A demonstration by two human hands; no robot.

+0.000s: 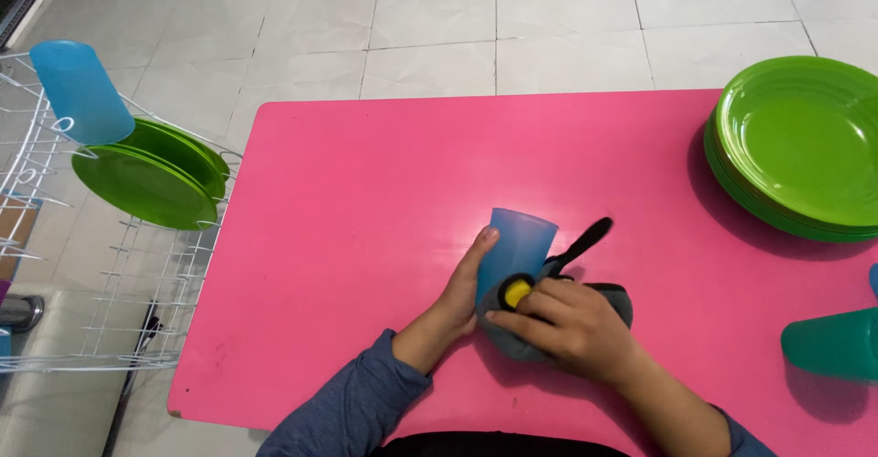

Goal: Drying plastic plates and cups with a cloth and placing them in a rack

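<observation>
Cup [517,242], blue and see-through, sits upright near the middle of the pink desk [366,192], a little toward the near edge. Left hand [462,297] wraps its left side, thumb up by the rim, fingers hidden round the back, so that grip is closed on the cup. Right hand [572,324] presses a grey cloth [512,343] against the cup's lower right, grip curled tight on the cloth and on something with a yellow bit and a black handle [585,237] poking out to the far right.

Looks like thin plastic: light, stiff, not brittle, probably slick if wet, and easy to tip. Best held round the body, as the left hand has it.

Hard to read: what the black-handled tool really is, since cloth and fingers cover most of it. The cup's base is hidden behind the hands. On the right, a green cup [832,343] lies cut off by the frame, near the green plates [796,146]. On the left, a white wire rack [55,237] carries another blue cup [80,91] and more green plates [151,182]; its lower part is unclear.
</observation>
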